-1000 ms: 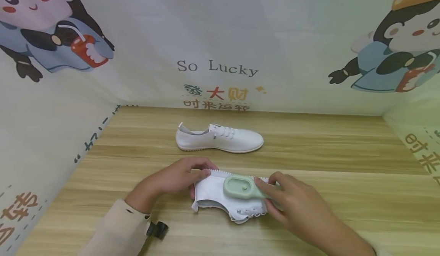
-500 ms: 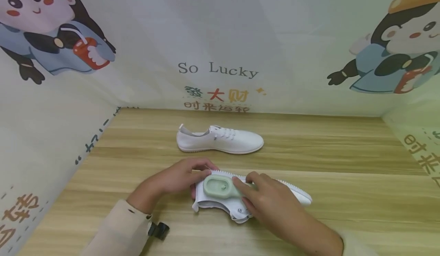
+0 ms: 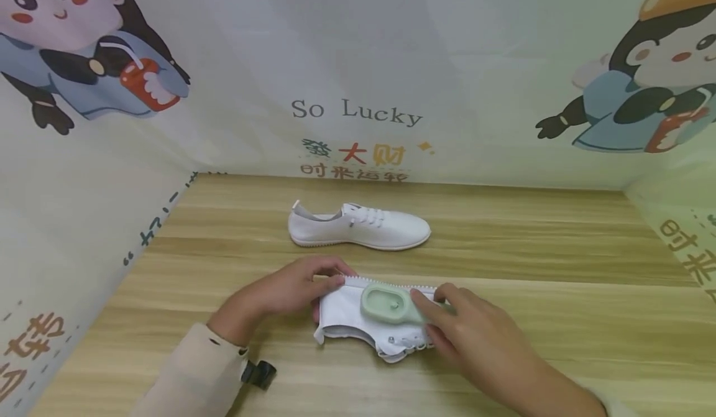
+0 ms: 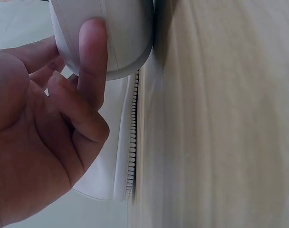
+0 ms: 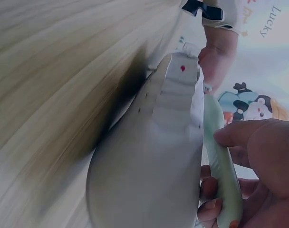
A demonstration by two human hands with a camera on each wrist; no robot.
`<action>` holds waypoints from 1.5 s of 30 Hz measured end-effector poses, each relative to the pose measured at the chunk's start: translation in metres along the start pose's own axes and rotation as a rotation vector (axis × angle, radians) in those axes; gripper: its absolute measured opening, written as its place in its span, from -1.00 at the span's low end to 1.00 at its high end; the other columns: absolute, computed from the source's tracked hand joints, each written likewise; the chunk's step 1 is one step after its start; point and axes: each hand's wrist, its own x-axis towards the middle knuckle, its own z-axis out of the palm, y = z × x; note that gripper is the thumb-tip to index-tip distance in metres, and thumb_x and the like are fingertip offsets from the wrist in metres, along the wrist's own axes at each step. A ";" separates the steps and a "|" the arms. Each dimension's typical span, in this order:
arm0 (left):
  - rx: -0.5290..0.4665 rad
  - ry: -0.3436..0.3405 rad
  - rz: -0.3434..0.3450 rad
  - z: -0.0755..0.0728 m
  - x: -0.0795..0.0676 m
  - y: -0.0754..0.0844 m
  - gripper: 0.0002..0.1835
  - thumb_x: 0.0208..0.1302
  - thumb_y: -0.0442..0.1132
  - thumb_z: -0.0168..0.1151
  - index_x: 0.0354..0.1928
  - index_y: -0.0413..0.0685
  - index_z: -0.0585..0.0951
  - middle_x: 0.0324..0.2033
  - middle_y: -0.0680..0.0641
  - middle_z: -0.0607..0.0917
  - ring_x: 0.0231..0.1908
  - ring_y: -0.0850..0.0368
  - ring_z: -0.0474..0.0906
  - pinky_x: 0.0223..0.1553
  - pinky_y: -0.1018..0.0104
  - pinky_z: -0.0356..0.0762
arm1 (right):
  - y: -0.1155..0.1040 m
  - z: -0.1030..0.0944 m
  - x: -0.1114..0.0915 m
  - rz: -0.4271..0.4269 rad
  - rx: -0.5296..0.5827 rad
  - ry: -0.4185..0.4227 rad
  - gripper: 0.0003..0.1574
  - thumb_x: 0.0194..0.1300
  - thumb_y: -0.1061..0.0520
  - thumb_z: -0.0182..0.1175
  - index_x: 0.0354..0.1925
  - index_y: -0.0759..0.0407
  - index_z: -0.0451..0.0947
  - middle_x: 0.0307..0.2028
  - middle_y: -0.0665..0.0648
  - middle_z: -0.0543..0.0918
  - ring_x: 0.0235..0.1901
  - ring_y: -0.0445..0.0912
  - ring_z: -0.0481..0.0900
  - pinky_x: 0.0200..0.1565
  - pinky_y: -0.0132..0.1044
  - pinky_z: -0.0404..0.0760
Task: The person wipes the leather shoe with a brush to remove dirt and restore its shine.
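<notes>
A white lace-up shoe (image 3: 341, 311) lies on its side, its opening turned toward the person. My left hand (image 3: 296, 289) grips it by the heel; the left wrist view has the fingers (image 4: 93, 57) curled against the heel. In my right hand (image 3: 481, 330) is a pale green brush (image 3: 386, 302), held by its handle with the head flat against the shoe's upward side. The right wrist view shows the brush's green handle (image 5: 220, 166) between thumb and fingers, beside the shoe (image 5: 149, 156). The right hand hides the toe in the head view. Bristles are not visible.
A second white shoe (image 3: 386, 227) stands upright farther back on the wood-grain tabletop (image 3: 531, 237). Printed cloth walls (image 3: 475, 94) enclose the back and both sides. A small black device (image 3: 259, 375) sits at the left wrist.
The brush slid left toward the heel, then back right along the shoe's side, the right hand moving with it. My left hand kept its hold on the heel.
</notes>
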 end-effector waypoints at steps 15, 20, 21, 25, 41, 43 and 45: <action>0.013 -0.001 -0.003 0.000 0.000 0.000 -0.75 0.54 -0.18 0.03 0.13 0.01 0.58 0.01 -0.17 0.61 -0.52 0.12 0.56 -0.43 0.13 0.65 | 0.036 -0.031 -0.037 0.023 -0.009 -0.015 -0.23 0.52 -0.32 -0.34 0.19 0.02 0.63 -0.22 0.02 0.57 -0.45 -0.31 0.33 -0.51 -0.48 0.35; 0.018 0.002 -0.005 0.000 0.000 -0.001 -0.75 0.54 -0.18 0.03 0.13 0.03 0.58 0.01 -0.17 0.61 -0.53 0.12 0.56 -0.44 0.15 0.65 | 0.043 -0.037 -0.044 0.067 -0.020 -0.031 -0.49 0.45 -0.20 0.09 0.19 -0.01 0.63 -0.23 0.00 0.57 -0.46 -0.31 0.30 -0.52 -0.48 0.31; 0.020 0.004 -0.006 0.000 0.000 0.000 -0.75 0.54 -0.18 0.03 0.13 0.03 0.58 0.04 -0.17 0.60 -0.53 0.12 0.56 -0.43 0.15 0.65 | 0.043 -0.038 -0.045 0.072 -0.022 -0.031 -0.51 0.39 -0.14 0.19 0.20 -0.02 0.62 -0.23 -0.01 0.57 -0.47 -0.31 0.30 -0.53 -0.48 0.30; 0.026 0.005 -0.005 0.000 0.000 0.000 -0.75 0.54 -0.17 0.03 0.14 0.05 0.58 0.06 -0.17 0.60 -0.52 0.12 0.57 -0.42 0.15 0.65 | 0.044 -0.038 -0.044 0.071 -0.025 -0.019 -0.48 0.29 -0.04 0.28 0.21 -0.03 0.61 -0.22 -0.01 0.57 -0.46 -0.30 0.31 -0.53 -0.46 0.31; 0.021 -0.010 -0.026 0.000 0.001 0.000 -0.74 0.54 -0.12 0.03 0.14 0.10 0.57 -0.04 -0.13 0.61 -0.55 0.09 0.56 -0.55 0.22 0.51 | 0.020 -0.012 -0.008 0.057 0.019 -0.038 -0.41 0.19 0.06 0.37 0.22 -0.07 0.61 -0.22 0.02 0.57 -0.46 -0.28 0.35 -0.52 -0.46 0.34; 0.017 -0.010 -0.025 0.000 0.000 -0.001 -0.74 0.54 -0.13 0.03 0.14 0.09 0.57 -0.01 -0.14 0.61 -0.56 0.10 0.56 -0.55 0.22 0.53 | 0.016 -0.010 -0.003 0.060 0.024 -0.049 -0.43 0.21 0.04 0.36 0.22 -0.08 0.61 -0.21 0.02 0.57 -0.45 -0.27 0.37 -0.51 -0.44 0.36; 0.010 -0.010 -0.027 0.000 -0.001 -0.001 -0.74 0.54 -0.13 0.03 0.15 0.09 0.57 0.00 -0.15 0.60 -0.60 0.11 0.53 -0.56 0.21 0.55 | 0.012 -0.007 0.003 0.066 0.028 -0.066 -0.44 0.23 0.03 0.35 0.22 -0.09 0.60 -0.21 0.03 0.57 -0.44 -0.26 0.38 -0.50 -0.43 0.37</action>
